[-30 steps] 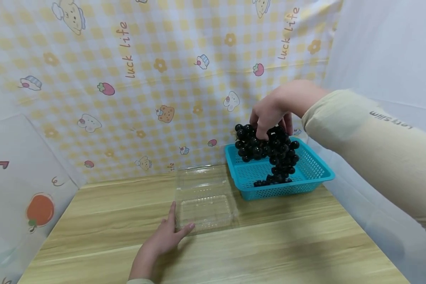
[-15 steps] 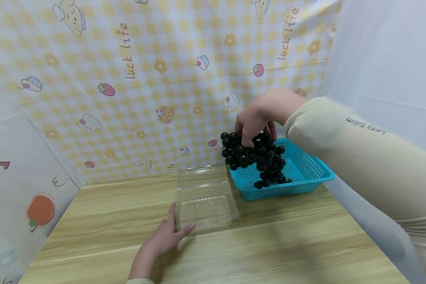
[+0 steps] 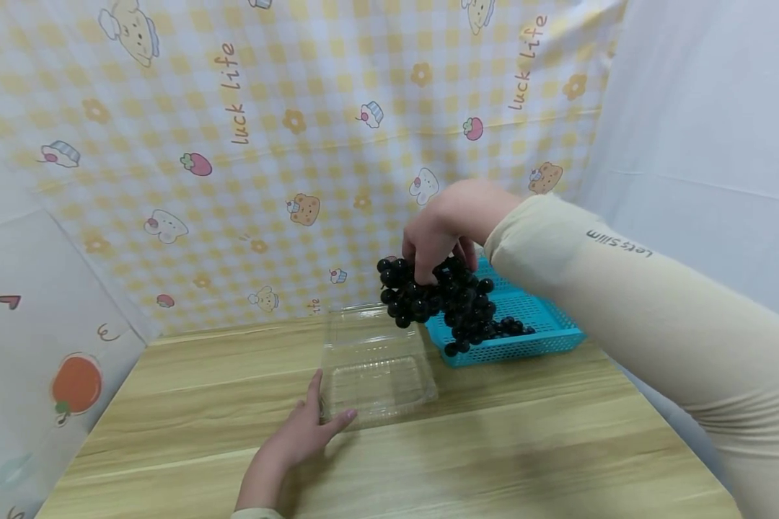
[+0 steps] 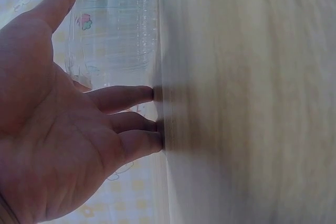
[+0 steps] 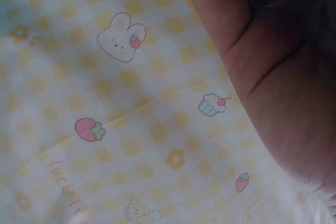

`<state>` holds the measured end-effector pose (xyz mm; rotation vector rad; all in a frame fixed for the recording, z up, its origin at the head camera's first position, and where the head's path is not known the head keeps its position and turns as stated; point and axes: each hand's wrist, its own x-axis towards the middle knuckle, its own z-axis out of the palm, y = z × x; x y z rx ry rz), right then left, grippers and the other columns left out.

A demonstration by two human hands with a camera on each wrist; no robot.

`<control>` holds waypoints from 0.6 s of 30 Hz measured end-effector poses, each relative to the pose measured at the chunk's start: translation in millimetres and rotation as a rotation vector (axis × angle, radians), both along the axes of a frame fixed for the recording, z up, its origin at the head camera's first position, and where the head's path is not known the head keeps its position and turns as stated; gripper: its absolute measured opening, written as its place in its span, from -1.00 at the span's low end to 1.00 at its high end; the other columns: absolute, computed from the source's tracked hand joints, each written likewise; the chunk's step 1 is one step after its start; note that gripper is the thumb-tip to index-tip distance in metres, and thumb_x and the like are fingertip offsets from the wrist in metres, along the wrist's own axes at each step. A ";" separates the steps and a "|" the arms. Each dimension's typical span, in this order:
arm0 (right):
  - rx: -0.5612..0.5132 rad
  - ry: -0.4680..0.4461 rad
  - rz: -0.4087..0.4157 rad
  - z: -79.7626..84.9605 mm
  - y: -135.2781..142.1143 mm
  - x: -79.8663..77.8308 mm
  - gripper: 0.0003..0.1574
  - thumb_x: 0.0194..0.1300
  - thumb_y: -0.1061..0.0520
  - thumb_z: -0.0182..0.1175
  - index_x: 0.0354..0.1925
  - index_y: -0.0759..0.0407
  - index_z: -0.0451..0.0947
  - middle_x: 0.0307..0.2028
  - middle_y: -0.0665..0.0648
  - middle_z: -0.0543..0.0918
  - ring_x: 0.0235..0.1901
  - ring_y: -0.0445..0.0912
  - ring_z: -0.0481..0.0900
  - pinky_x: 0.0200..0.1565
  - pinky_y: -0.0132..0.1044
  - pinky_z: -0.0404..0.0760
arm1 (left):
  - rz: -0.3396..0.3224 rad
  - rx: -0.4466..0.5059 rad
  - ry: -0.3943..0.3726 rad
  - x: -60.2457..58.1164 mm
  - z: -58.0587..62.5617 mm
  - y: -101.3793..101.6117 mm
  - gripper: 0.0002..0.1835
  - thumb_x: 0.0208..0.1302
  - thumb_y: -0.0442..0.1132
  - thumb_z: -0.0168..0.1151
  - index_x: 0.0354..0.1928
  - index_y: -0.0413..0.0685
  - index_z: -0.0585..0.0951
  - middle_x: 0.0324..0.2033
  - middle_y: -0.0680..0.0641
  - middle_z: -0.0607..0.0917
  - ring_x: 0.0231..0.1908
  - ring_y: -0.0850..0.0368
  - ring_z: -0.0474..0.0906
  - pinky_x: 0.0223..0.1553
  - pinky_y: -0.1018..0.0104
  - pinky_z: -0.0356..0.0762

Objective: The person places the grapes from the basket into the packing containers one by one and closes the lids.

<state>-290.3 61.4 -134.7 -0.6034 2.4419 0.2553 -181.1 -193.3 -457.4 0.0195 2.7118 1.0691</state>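
Observation:
A bunch of dark grapes (image 3: 464, 306) hangs from my right hand (image 3: 438, 231), whose fingers grip it from above. It is in the air over the gap between the clear plastic box (image 3: 376, 382) and the blue basket (image 3: 532, 317). My left hand (image 3: 301, 429) lies at the box's near left corner, thumb and index finger spread along its edges. The left wrist view shows the left fingers (image 4: 123, 98) straight, with tips on the table, beside the clear box (image 4: 118, 35). Only the palm of the right hand (image 5: 278, 66) appears in the right wrist view; the grapes are out of sight there.
More dark grapes (image 3: 509, 328) lie in the basket, partly behind the held bunch. The box's lid (image 3: 366, 324) is folded back toward the checked cloth (image 3: 234, 238) at the rear. A white cloth (image 3: 701, 144) borders the wooden table (image 3: 188, 404) on the right.
My right hand has carried the bunch of grapes left and somewhat downward, away from over the basket toward the clear box. The left hand and the box have stayed in place.

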 end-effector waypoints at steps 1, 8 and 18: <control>0.002 0.000 0.002 -0.9 -1.9 0.3 -0.74 0.32 0.05 0.27 -0.02 -0.06 0.69 0.35 0.02 0.56 -0.23 0.16 0.83 -0.18 -0.08 0.87 | 0.001 -0.001 -0.001 0.0 -0.2 0.0 0.26 0.42 0.41 0.23 0.73 -0.06 -0.32 0.45 -0.75 0.23 0.44 -0.76 0.22 0.34 -0.67 0.30; 0.028 0.010 0.019 -8.3 -14.8 3.0 -0.68 0.30 0.04 0.29 0.03 -0.12 0.67 0.41 -0.03 0.49 -0.24 0.15 0.84 -0.18 -0.06 0.87 | 0.012 -0.011 0.004 -0.7 -3.5 -0.3 0.27 0.40 0.42 0.24 0.73 -0.06 -0.30 0.45 -0.73 0.26 0.44 -0.73 0.25 0.37 -0.64 0.30; 0.070 0.035 0.038 -15.2 -30.1 4.7 -0.77 0.30 -0.03 0.31 -0.06 -0.16 0.68 0.25 -0.11 0.58 -0.24 0.14 0.87 -0.22 -0.10 0.85 | 0.014 -0.017 0.009 -1.4 -3.7 -1.1 0.28 0.39 0.43 0.25 0.73 -0.04 -0.31 0.45 -0.74 0.23 0.42 -0.74 0.27 0.37 -0.62 0.31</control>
